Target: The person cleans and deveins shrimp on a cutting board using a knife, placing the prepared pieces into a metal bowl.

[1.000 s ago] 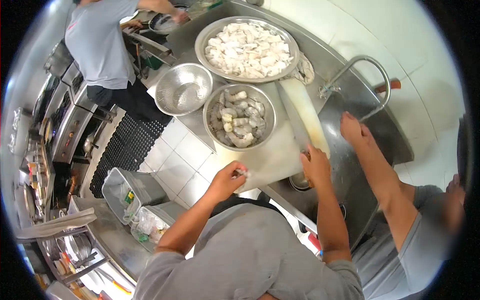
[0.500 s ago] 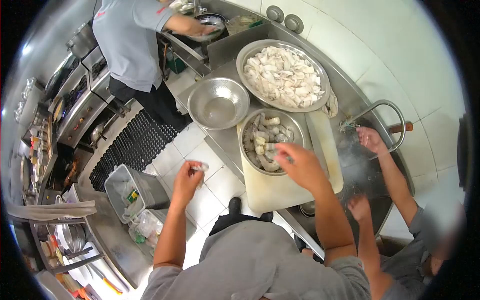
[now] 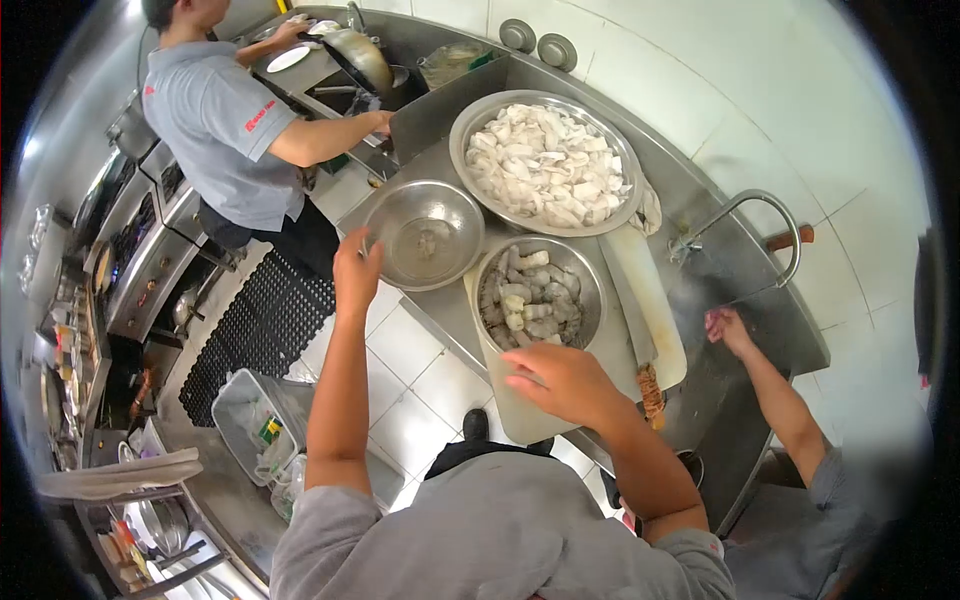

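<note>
My left hand [image 3: 357,272] hovers at the near left rim of a wide metal bowl [image 3: 385,205], its fingers apart and nothing visible in them. A small pale greyish piece, probably a peeled shrimp, lies at the bottom of that bowl. My right hand [image 3: 560,382] is above the cutting board [image 3: 520,405], just in front of a smaller metal bowl [image 3: 600,310]. Its thumb and index finger are spread, and I see nothing held. Grey raw shrimp [image 3: 535,300] fill the smaller bowl.
A large basin [image 3: 460,150] of white cut pieces stands behind. A knife [image 3: 638,325] with a wrapped handle lies on the board's right side. A co-worker's hand [image 3: 730,328] is over the sink by the tap [image 3: 790,225]. Another person [image 3: 225,140] stands at left; a bin [image 3: 240,405] is below.
My left hand has moved up to the wide bowl and let go of a pale piece; one now lies inside. My right hand has drawn back from the shrimp. The person at left has turned, and a wok is lifted.
</note>
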The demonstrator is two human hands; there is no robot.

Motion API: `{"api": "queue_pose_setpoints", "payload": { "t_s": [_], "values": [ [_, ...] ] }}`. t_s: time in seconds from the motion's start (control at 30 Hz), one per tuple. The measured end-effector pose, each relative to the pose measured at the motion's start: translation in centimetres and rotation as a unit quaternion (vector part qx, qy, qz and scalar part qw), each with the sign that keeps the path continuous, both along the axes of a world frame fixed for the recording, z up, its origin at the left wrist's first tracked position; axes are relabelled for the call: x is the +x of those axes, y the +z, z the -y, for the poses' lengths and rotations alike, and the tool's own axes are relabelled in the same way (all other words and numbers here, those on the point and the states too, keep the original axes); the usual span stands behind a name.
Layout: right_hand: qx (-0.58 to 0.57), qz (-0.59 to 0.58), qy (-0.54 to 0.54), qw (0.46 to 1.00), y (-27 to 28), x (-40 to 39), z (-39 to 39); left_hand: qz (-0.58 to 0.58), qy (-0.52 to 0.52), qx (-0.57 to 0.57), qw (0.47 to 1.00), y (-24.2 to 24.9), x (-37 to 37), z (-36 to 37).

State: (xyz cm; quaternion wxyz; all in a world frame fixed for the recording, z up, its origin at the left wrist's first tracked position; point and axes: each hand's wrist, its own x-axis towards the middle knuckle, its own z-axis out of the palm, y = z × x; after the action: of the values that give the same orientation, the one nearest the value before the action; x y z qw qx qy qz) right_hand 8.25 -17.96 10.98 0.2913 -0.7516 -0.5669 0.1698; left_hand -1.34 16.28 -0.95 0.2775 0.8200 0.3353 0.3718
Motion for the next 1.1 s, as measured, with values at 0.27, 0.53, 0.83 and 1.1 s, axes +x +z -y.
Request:
{"api": "queue_pose_setpoints", "payload": {
  "t_s": [0.27,0.53,0.83,1.1],
  "values": [
    [-0.014,0.100,-0.337,0.936,-7.0,3.4,12.7,0.157,-0.045,-0.598,0.785,-5.7,-1.4,0.0],
    [-0.199,0.105,-0.395,0.891,-12.2,5.9,18.1,0.204,-0.010,-0.519,0.830,2.4,-5.3,1.3],
    [0.001,-0.247,-0.482,0.841,-9.4,5.2,28.8,0.138,-0.231,-0.582,0.767,11.7,4.0,18.8],
    [0.234,-0.353,-0.490,0.762,-7.1,-1.0,34.3,0.056,-0.246,-0.793,0.555,2.7,14.8,36.8]
  ]
}}
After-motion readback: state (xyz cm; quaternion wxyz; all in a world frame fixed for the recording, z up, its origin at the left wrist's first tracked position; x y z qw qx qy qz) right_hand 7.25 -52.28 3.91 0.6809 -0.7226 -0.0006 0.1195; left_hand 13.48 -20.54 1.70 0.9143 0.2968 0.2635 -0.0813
